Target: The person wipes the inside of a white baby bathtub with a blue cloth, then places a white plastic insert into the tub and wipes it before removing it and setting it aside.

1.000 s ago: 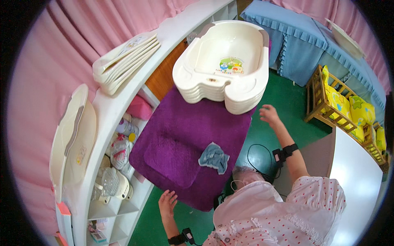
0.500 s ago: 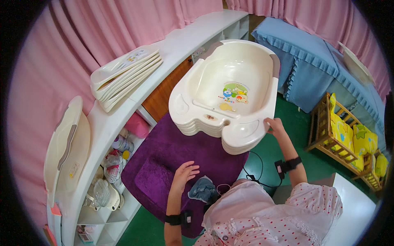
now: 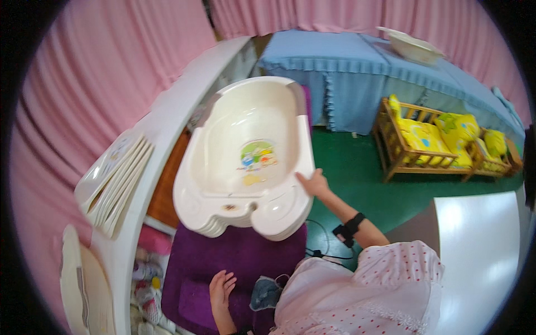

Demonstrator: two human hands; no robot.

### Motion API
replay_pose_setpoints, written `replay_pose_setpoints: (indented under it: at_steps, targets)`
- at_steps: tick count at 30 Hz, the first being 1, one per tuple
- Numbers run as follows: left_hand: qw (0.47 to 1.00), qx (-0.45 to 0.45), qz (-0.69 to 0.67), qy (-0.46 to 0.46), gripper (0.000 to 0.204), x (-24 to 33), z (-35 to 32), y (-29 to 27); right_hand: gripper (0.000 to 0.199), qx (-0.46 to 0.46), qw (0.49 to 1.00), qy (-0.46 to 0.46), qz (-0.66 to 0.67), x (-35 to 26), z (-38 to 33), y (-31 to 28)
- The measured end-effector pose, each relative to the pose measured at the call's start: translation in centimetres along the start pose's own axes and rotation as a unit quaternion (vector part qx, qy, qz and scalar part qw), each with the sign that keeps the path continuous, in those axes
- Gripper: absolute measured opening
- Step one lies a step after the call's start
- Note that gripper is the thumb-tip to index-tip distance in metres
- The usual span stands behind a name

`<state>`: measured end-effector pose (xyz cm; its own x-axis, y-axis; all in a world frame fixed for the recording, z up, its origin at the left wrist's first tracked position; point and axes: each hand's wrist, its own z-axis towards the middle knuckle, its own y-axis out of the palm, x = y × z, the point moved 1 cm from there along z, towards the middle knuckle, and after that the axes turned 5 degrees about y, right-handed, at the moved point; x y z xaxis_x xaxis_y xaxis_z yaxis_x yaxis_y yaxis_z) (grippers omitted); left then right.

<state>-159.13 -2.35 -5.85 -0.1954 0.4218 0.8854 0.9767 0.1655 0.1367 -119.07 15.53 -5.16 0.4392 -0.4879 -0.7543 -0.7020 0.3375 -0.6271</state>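
Observation:
A stack of cream baby bathtubs point(image 3: 249, 123) rests on a purple cloth-covered bench point(image 3: 245, 245); the top one has grey-brown side grips and a cartoon animal print on its floor. My right hand point(image 3: 315, 184) grips its right edge, thumb over the rim and the other fingers mostly hidden along the outer side. Apart from the tubs, my left hand point(image 3: 221, 289) hovers above the purple cloth, empty, fingers loosely extended. A small blue-grey cloth item point(image 3: 264, 293) lies on the bench beside my lap.
Several cream panels point(image 3: 120, 187) are stacked on the white shelf counter point(image 3: 176, 106) to the left, with another tub point(image 3: 89, 279) nearer. At right stand a wooden doll crib point(image 3: 419, 148) with yellow bedding and a white surface point(image 3: 477, 245). A basin point(image 3: 414, 47) sits on the blue-draped table point(image 3: 324, 50).
The view has swung to the right, so the bathtubs appear further left. My right hand has gone further up the right rim. My left hand remains over the purple cloth.

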Motion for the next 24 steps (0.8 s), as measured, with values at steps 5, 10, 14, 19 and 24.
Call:
replay_pose_setpoints:
  at_steps: [5,10,14,19,24]
  targets:
    - [0.999,0.011,0.03,-0.03,0.028,0.6,0.3,1.1,0.086,-0.021,1.0,0.009,-0.014,-0.2,0.0,-0.6]
    - [0.999,0.032,0.028,-0.021,0.025,1.0,0.8,0.0,0.075,0.005,0.994,-0.022,-0.102,-1.4,-0.7,-1.5]
    - [0.999,0.031,0.025,-0.013,0.025,1.9,0.9,1.3,0.064,-0.006,0.98,-0.092,-0.174,-1.2,0.3,-2.2]
    - [0.997,0.012,0.052,-0.047,0.024,0.9,1.2,0.8,0.054,0.025,0.996,0.012,0.089,-1.6,-0.3,-2.5]
    - [0.996,0.052,0.051,-0.053,0.032,-0.1,-0.2,-1.2,0.048,-0.015,0.988,0.025,0.151,-0.4,1.7,-2.0]
